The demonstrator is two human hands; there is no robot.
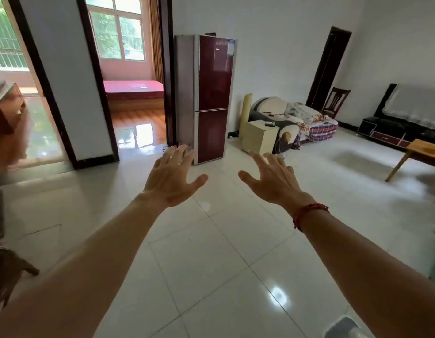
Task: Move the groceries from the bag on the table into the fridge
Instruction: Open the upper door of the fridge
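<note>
A tall dark red two-door fridge (pixel 212 93) stands against the far wall, beside a doorway, with both doors closed. My left hand (pixel 172 176) and my right hand (pixel 272 179) are stretched out in front of me over the tiled floor, palms down, fingers spread, holding nothing. A red cord bracelet circles my right wrist. Both hands are well short of the fridge. No grocery bag is in view. A corner of a wooden table (pixel 421 152) shows at the right edge.
A cream cabinet (pixel 259 136) and a sofa with blankets (pixel 299 120) stand right of the fridge. A dark TV unit (pixel 392 132) lines the right wall. Wooden furniture (pixel 7 113) sits at the left edge. White glossy floor tiles (pixel 211 264) stretch between me and the fridge.
</note>
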